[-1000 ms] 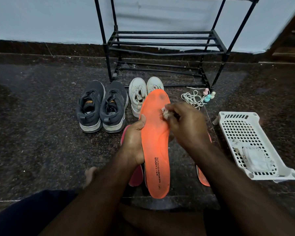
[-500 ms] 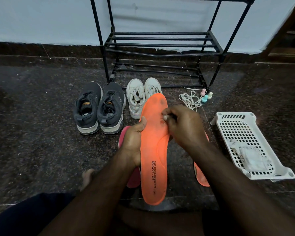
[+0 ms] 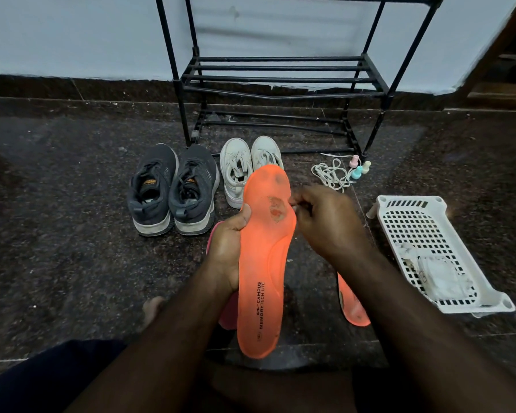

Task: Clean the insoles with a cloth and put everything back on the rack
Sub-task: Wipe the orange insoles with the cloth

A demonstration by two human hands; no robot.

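My left hand (image 3: 227, 248) grips an orange insole (image 3: 262, 281) by its left edge, thumb on the face, holding it upright over the floor. A worn, dirty patch shows near its toe end. My right hand (image 3: 325, 222) is at the insole's right edge with fingers curled, pinching a small pale cloth scrap (image 3: 293, 205) that barely shows. A second orange insole (image 3: 352, 305) lies on the floor under my right forearm. A pink insole (image 3: 228, 312) lies beneath my left hand. The black rack (image 3: 280, 81) stands by the wall.
Grey shoes (image 3: 173, 189) and white shoes (image 3: 245, 168) stand in front of the rack. White laces (image 3: 331, 174) and small pastel bottles (image 3: 358, 168) lie to the right. A white perforated basket (image 3: 414, 222) with a white packet sits at far right. My foot (image 3: 152, 308) rests lower left.
My right hand slid with the cloth from the insole's face to its right edge, uncovering the worn patch. My left hand kept its hold on the insole.
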